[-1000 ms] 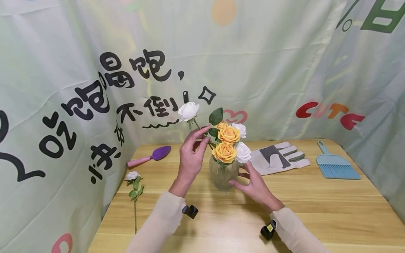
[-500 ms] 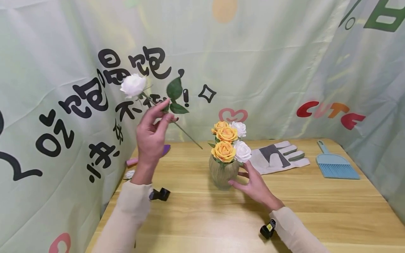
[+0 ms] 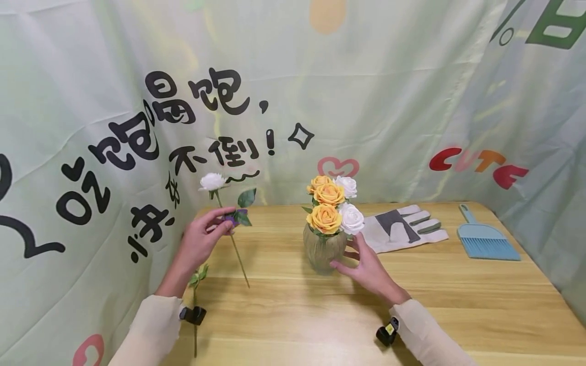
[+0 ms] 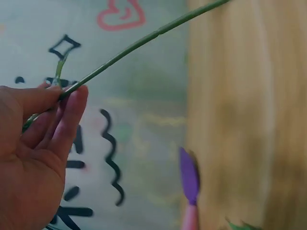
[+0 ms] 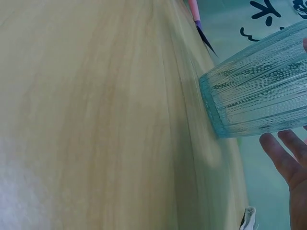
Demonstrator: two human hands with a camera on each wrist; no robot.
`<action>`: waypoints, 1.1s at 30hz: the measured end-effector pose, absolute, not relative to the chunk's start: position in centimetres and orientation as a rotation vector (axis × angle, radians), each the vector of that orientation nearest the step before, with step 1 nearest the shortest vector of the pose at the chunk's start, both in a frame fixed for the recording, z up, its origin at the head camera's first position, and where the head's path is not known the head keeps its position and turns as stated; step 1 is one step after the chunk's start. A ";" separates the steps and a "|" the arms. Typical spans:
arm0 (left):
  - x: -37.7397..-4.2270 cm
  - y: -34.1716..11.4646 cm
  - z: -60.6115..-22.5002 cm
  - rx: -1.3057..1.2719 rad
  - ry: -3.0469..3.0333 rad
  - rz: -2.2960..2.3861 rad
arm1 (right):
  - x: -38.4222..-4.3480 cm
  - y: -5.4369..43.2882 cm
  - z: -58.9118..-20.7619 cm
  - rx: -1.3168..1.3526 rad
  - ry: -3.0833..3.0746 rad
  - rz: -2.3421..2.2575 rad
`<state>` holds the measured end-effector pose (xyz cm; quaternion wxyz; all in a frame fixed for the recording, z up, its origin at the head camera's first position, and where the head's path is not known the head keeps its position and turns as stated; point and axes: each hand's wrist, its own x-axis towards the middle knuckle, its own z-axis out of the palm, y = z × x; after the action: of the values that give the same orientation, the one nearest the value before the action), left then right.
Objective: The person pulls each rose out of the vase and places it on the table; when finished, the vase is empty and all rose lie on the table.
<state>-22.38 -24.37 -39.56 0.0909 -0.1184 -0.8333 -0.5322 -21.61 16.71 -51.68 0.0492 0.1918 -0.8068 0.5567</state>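
My left hand [image 3: 201,241] pinches the stem of a white artificial rose [image 3: 212,182] between thumb and fingertips, over the table's left side. The bloom points up and the bare stem [image 4: 120,57] slants down to the right. In the left wrist view the thumb and fingers meet on that stem. At the middle stands a ribbed glass vase [image 3: 320,254] with orange roses [image 3: 325,218] and white roses [image 3: 351,218] in it. My right hand [image 3: 371,269] holds the vase from its right, thumb in front and fingers round the side.
Another rose [image 3: 196,295] lies at the left edge, its bloom hidden behind my left arm. Behind my left hand lies a purple trowel [image 4: 190,177] with a pink handle. Right of the vase are a work glove [image 3: 403,229] and a blue brush with dustpan [image 3: 487,236]. A printed curtain [image 3: 389,101] surrounds the table.
My left hand has drawn the white rose away from the vase's bouquet, up and left, then lowered it over the left side. My right hand has stayed at the vase.
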 end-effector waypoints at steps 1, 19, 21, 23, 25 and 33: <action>-22.2 -24.8 -40.2 -0.363 -2.511 -1.576 | -21.6 16.7 -51.8 0.576 -2.470 1.699; -20.0 -27.4 -49.0 -0.125 -2.932 -1.537 | -21.8 16.7 -51.9 0.572 -2.496 1.731; -19.9 -27.3 -49.6 -0.043 -2.931 -1.506 | -21.8 16.8 -52.0 0.563 -2.502 1.732; -19.9 -27.2 -50.2 0.032 -2.940 -1.448 | -21.8 16.8 -52.0 0.555 -2.509 1.730; -19.9 -27.2 -50.6 0.087 -2.949 -1.397 | -21.8 16.8 -52.0 0.551 -2.516 1.727; -20.1 -27.9 -51.8 0.077 -2.988 -1.205 | -21.8 16.7 -52.0 0.555 -2.513 1.714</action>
<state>-20.10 -27.94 -51.75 -0.0404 0.0240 -0.9264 -0.3736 -21.84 16.74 -51.96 0.0245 0.1796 -0.8125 0.5541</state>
